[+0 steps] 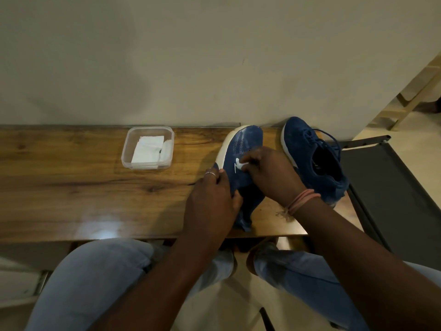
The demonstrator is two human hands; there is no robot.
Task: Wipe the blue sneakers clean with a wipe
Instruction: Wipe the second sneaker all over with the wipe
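Mid-wipe on the first shoe. Your left hand (212, 194) grips the near sneaker (241, 149) at its heel end, thumb and fingers curled round the upper, holding it tilted on its side with the toe at 12 o'clock. Your right hand (269, 173) pinches a small white wipe (241, 164) against the side panel, just by the white logo. The hands sit close together on that one shoe.

The second sneaker (312, 156) stands on the counter (71, 187) at 3 o'clock of the first, upright and untouched by either hand. A clear tub (148, 146) of spare wipes sits at 9 o'clock, well apart.

Next move, as I judge it: keep the left grip firm, drag the wipe toward the toe and along the white sole edge, then turn the shoe for its other side.
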